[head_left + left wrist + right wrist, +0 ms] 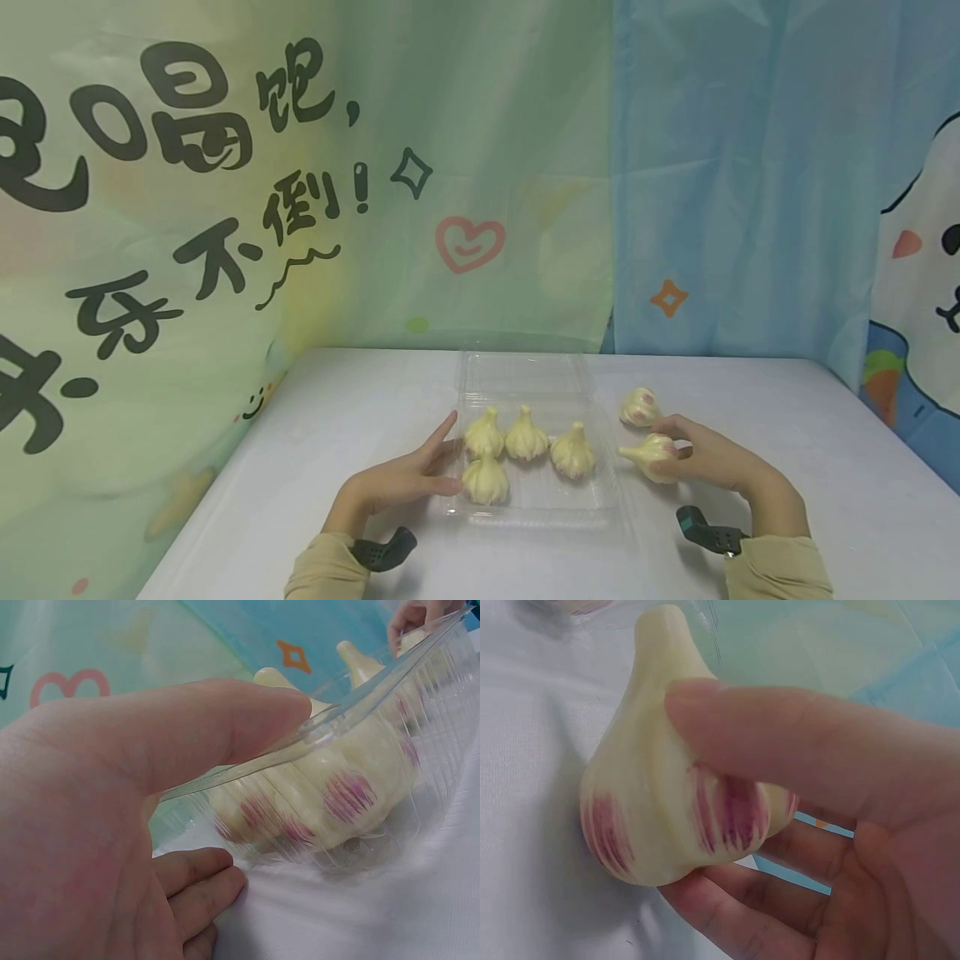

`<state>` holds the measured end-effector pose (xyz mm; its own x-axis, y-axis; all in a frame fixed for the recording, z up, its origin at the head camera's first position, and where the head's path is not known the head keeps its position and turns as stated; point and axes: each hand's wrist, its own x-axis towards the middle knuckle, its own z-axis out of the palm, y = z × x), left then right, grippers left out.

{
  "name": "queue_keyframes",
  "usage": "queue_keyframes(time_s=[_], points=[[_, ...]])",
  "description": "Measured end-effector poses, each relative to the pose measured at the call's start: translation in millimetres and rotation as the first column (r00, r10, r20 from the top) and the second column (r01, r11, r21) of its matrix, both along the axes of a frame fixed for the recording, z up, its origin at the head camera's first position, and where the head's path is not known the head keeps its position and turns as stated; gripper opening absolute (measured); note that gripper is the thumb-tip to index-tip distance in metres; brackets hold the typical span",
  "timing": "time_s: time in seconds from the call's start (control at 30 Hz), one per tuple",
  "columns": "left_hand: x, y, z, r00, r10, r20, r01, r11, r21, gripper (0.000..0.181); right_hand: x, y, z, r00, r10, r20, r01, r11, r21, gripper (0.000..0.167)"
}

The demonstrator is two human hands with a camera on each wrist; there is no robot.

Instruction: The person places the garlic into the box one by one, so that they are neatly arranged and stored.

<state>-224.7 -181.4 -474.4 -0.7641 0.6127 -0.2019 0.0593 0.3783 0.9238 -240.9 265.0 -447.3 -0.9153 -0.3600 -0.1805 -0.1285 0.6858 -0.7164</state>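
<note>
My right hand [708, 452] pinches a pale garlic bulb [649, 780] with purple streaks, its stem pointing left in the head view. The thumb lies across the bulb's side, with fingers beneath. Just behind it, another garlic bulb [640, 407] lies on the table. Several bulbs, among them one at the right [573, 452], stand stem-up inside a clear plastic box [555, 500]. At the box's left edge, my left hand [401, 483] rests with its thumb [225, 720] on the rim and other fingers loosely extended beside the outer wall; its index finger is hidden in the left wrist view.
The box's clear lid [521, 372] lies folded back toward the rear of the white table [360, 392]. Printed curtains [480, 167] hang behind and to the left. Each wrist wears a dark strap-mounted device [386, 550].
</note>
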Motion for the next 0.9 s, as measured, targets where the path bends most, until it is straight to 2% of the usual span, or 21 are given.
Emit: queue_keyframes(time_s=[0.17,0.6,0.9], points=[[0.6,-0.4,-0.9,1.0,0.006,0.004,-0.006,1.0,-0.004,0.101,0.8,-0.9,0.1,1.0,-0.015,0.001,0.015,1.0,0.013,0.066],[2.2,-0.8,0.0,1.0,0.012,0.015,-0.012,1.0,-0.009,0.1,1.3,-2.0,1.4,1.0,0.001,-0.016,-0.001,0.999,0.041,0.067],[1.3,-0.2,1.4,0.999,0.026,0.033,-0.026,1.0,-0.002,0.101,-0.7,-1.5,1.2,0.999,0.02,-0.04,-0.019,1.0,0.024,0.064]])
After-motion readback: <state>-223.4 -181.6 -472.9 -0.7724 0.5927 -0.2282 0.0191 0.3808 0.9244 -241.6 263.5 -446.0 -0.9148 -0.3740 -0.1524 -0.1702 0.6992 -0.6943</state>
